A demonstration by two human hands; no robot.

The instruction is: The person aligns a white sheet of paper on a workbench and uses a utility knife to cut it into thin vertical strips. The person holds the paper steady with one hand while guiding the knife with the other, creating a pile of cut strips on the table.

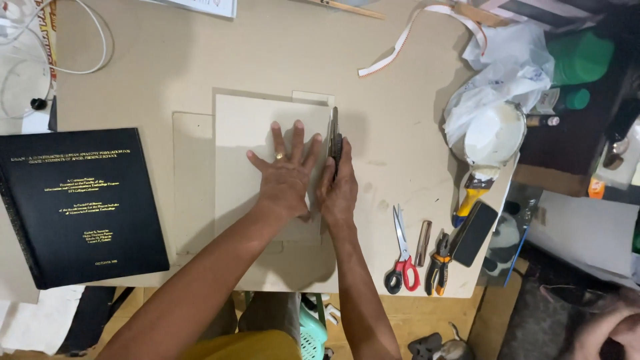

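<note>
Head view: left hand [288, 175] lies flat, fingers spread, pressing the cardboard sheet [267, 140] onto the tabletop [167, 67]. Right hand [339, 190], just right of the sheet, has its grip closed around a cutter [335, 139] running along the sheet's right edge. Right of the sheet lie red scissors [402, 257] and pliers [438, 265]; left of it, a black book [77, 203].

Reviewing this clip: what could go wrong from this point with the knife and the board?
The left hand lies spread flat on the cardboard sheet, fingertips close to the utility knife in the right hand; a slip could cut them. The blade may also wander off the edge or score the table.
</note>
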